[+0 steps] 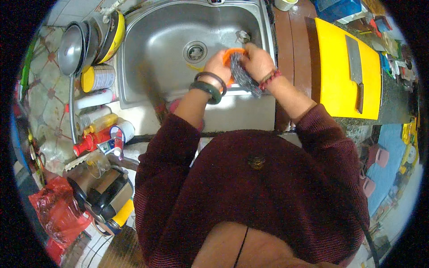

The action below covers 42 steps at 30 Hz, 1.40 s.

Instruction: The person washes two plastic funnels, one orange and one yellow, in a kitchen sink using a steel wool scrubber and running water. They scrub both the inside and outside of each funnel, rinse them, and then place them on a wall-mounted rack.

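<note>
Over the right side of the stainless steel sink (161, 80), my two hands are close together. My left hand (216, 65) grips a curved orange item (234, 52), blurred and partly hidden by my fingers. In my right hand (259, 62) is a dark grey, glossy, stringy bundle (242, 72) that hangs down past the wrist toward the sink's front rim. The bundle lies against the orange item; its exact kind is too blurred to tell. A small pale crumpled scrap (242, 36) rests in the basin behind my right hand. Left of my hands is the drain strainer (195, 52).
Pans (72, 50) and a yellow-lidded can (95, 78) stand left of the sink, with several bottles (97, 122) nearer me. On the right, a cleaver (355, 67) lies on a yellow cutting board (335, 73). A red plastic bag (55, 207) is at lower left.
</note>
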### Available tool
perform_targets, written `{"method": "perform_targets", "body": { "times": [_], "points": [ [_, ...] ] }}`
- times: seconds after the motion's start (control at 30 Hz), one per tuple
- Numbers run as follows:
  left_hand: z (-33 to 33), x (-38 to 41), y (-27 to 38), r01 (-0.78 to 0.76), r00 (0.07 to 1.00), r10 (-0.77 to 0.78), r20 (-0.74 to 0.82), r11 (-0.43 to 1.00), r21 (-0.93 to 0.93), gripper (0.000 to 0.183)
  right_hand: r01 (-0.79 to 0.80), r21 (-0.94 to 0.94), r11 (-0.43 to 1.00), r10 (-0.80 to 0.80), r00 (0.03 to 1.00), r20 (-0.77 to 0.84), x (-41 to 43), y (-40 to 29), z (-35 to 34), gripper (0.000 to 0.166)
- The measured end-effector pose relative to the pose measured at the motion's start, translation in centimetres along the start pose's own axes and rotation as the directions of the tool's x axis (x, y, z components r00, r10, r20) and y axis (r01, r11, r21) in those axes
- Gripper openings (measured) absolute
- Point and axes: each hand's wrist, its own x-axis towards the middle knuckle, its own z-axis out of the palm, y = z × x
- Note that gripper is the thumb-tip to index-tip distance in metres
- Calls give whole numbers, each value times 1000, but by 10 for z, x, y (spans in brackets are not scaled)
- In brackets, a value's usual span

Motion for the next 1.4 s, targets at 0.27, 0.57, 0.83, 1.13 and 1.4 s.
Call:
{"method": "perform_targets", "body": {
  "times": [0.27, 0.57, 0.83, 1.13, 1.4],
  "points": [
    [-4, -7, 17, -216, 973, 176, 152, 926, 311, 33, 765, -384, 517, -731, 628, 267, 30, -3, -40, 11],
    [-9, -29, 32, -285, 958, 209, 195, 635, 718, 37, 512, -400, 760, -480, 857, 186, 15, 0, -44, 12],
    [-19, -23, 6, 139, 893, -194, 407, 977, 161, 33, 845, -357, 398, -853, 484, 196, 23, -7, -56, 10],
    [-27, -55, 15, 133, 908, 130, 399, 812, -568, 19, -302, 458, 836, 480, 808, -343, 40, 85, -81, 36],
    [-21, -54, 3, 123, 928, 89, 361, 842, -525, 16, -53, 828, 558, 387, 899, -203, -13, -3, -81, 22]
  ]
}}
